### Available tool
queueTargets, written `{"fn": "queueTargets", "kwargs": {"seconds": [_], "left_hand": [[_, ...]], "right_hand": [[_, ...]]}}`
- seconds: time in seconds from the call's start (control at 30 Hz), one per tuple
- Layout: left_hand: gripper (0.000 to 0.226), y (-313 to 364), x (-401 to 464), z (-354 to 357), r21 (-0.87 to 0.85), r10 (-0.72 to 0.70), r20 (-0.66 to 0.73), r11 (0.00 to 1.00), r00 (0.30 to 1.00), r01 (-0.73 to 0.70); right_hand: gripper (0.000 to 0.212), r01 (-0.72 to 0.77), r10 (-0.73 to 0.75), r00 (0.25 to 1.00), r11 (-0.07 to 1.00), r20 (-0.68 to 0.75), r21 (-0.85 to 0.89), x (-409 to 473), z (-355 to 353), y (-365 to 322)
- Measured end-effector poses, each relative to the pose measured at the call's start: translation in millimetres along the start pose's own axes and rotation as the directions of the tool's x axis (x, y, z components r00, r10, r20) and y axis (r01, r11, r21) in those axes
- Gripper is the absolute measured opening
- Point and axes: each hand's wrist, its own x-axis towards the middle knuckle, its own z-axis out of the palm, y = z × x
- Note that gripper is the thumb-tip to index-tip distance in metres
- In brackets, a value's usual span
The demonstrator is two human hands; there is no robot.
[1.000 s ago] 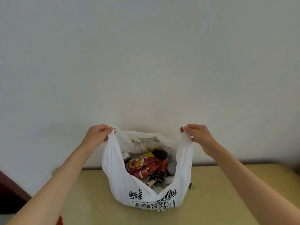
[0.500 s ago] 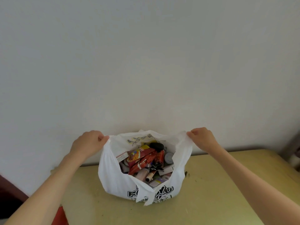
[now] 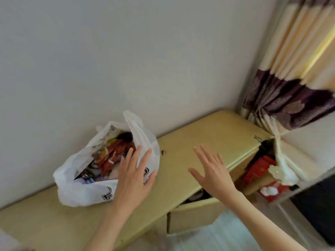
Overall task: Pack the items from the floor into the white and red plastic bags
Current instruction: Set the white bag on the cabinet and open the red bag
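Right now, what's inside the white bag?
The white bag is full: red snack packets, something dark near the back, and small pale packages. The left hand covers part of the opening; anything lower down is buried.

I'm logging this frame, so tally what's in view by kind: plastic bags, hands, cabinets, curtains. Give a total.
White plastic bag: 1
Hands: 2, left hand and right hand, both open and empty
Yellow cabinet: 1
Curtain: 1
Total: 5
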Motion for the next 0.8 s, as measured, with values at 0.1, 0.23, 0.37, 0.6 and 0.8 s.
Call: {"fn": "queueTargets", "kwargs": {"seconds": [0.1, 0.23, 0.37, 0.6, 0.8], "left_hand": [[0.065, 28, -45, 43, -0.039, 0.069, 0.173, 0.997, 0.982, -0.064], [0.076, 76, -105, 79, -0.124, 0.124, 0.391, 0.989, 0.912, -0.081], [0.083, 129, -163, 102, -0.218, 0.218, 0.538, 0.969, 0.814, -0.116], [0.088, 229, -233, 127, -0.267, 0.443, 0.649, 0.894, 0.619, -0.360], [0.089, 362, -303, 158, -0.324, 0.548, 0.644, 0.827, 0.533, -0.459]], "right_hand": [[0.068, -0.196, 0.196, 0.980, 0.980, 0.030, 0.017, -80, 14, 26], [0.068, -0.450, 0.446, 0.891, 0.892, 0.083, 0.035, -196, 24, 50], [0.069, -0.664, 0.661, 0.747, 0.746, 0.072, 0.040, -305, 27, 65], [0.066, -0.848, 0.856, 0.517, 0.511, 0.009, 0.140, -460, 9, 99], [0.086, -0.924, 0.939, 0.343, 0.338, 0.000, 0.178, -596, -22, 150]]}}
